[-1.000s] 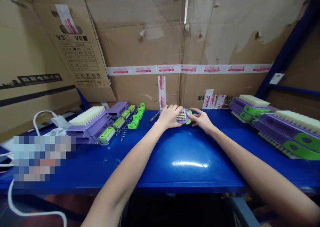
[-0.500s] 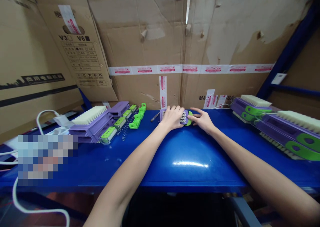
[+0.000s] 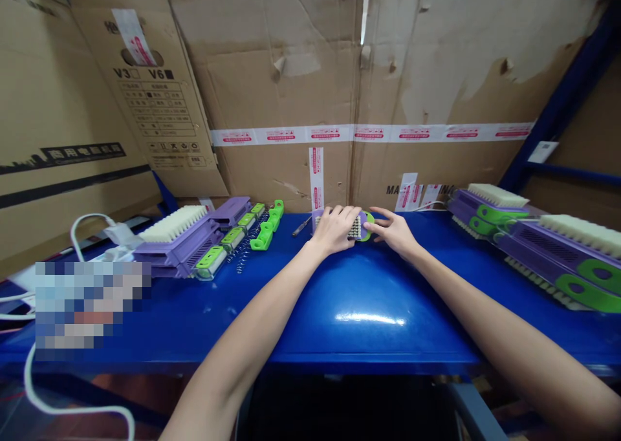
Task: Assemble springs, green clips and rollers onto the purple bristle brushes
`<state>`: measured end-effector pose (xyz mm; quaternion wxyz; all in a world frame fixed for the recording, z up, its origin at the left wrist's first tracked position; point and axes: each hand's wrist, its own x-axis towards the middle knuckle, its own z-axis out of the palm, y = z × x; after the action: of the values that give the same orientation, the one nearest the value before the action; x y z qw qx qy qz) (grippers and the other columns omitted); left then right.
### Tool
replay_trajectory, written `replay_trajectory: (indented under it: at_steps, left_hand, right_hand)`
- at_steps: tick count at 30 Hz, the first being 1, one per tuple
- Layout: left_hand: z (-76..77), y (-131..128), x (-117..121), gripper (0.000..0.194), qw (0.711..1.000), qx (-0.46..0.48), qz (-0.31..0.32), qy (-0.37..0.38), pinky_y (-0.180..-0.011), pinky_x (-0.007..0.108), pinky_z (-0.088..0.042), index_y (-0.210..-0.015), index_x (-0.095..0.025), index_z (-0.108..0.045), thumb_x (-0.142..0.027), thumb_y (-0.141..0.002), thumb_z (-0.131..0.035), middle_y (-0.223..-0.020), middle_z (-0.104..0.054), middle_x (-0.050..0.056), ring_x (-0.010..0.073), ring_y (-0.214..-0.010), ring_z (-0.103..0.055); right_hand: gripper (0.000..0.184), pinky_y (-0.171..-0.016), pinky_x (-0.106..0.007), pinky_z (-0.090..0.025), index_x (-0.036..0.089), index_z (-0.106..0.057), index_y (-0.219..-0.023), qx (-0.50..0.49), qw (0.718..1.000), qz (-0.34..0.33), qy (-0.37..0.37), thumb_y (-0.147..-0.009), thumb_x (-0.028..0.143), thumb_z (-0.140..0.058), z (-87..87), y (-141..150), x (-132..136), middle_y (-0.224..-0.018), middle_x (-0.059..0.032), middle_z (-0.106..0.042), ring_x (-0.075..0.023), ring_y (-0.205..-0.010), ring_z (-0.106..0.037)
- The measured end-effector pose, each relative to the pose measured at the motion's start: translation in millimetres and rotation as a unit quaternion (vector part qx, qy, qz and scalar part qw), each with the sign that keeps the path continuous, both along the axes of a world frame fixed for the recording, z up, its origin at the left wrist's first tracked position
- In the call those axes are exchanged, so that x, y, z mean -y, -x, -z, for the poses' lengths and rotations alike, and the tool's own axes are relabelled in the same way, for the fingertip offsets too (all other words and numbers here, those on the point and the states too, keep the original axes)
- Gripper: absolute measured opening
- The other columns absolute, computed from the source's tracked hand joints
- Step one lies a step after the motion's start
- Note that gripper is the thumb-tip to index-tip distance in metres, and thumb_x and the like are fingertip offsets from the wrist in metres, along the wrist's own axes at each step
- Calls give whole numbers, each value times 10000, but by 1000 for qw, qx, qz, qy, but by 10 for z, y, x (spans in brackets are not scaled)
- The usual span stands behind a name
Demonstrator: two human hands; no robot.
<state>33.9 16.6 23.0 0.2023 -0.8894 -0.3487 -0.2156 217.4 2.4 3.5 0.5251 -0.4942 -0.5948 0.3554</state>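
A purple brush (image 3: 364, 232) with pale bristles and a green end piece (image 3: 369, 218) lies on the blue table in the middle. My left hand (image 3: 336, 226) is wrapped over it from above, hiding most of its body. At its right end is my right hand (image 3: 394, 231), with the thumb against the green end and the other fingers spread apart behind it. A thin screwdriver-like tool (image 3: 301, 227) rests just left of the brush.
On the left stand a purple brush body (image 3: 177, 247), several green-topped blocks (image 3: 233, 237), loose springs (image 3: 239, 260) and a wavy green part (image 3: 269, 226). Purple-green brushes (image 3: 548, 253) sit at the right. White cables (image 3: 30, 376) run along the left. Cardboard (image 3: 291, 92) walls the back.
The brush has shifted and turned very slightly under my left hand. My right thumb stays at the green end, with the hand moved only a little.
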Motion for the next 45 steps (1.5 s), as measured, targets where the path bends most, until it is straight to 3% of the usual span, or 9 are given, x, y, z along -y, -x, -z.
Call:
replay_trajectory:
  at_steps: [5, 16, 22, 34, 45]
  left_hand:
    - [0, -7, 4, 726, 1000, -2, 5, 3, -881, 399, -354, -1387, -176, -322, -276, -722, -595, -1317, -515, 120, 288, -1097, -496]
    - [-5, -18, 19, 668, 1000, -20, 17, -15, -855, 400, -360, -1358, -176, -375, -260, -722, -561, -1387, -466, 102, 282, -1070, -496]
    - [-3, -46, 28, 679, 999, -46, 23, -6, -853, 379, -358, -1350, -177, -374, -242, -708, -584, -1315, -510, 102, 277, -1074, -504]
    - [-31, -31, -24, 586, 998, -52, 22, -17, -843, 368, -375, -1277, -130, -426, -319, -749, -597, -1156, -576, 119, 273, -1035, -520]
    - [6, 3, -35, 646, 998, -46, 30, -24, -940, 386, -322, -1342, -130, -379, -321, -762, -589, -1287, -538, 135, 271, -1130, -503]
  right_hand:
    - [689, -499, -204, -559, 137, -504, -1316, -1, 1000, -5, 0, -703, 331, -751, 7, -17, -1, -1069, -130, -699, -210, -835, -688]
    - [711, -499, -210, -556, 139, -509, -1311, 1, 1000, -9, 8, -686, 361, -765, 37, -47, -40, -1030, -124, -710, -183, -748, -686]
    - [735, -489, -208, -544, 117, -500, -1313, 14, 1000, -17, 19, -678, 371, -769, 49, -59, -43, -929, -113, -725, -186, -736, -682]
    - [587, -506, -196, -538, 116, -513, -1294, 8, 999, -1, 32, -773, 320, -691, 42, -25, -34, -926, -107, -714, -148, -698, -662]
    - [548, -485, -186, -514, 109, -518, -1285, 8, 999, 12, 49, -793, 298, -670, 26, -2, -28, -790, -66, -687, -112, -596, -609]
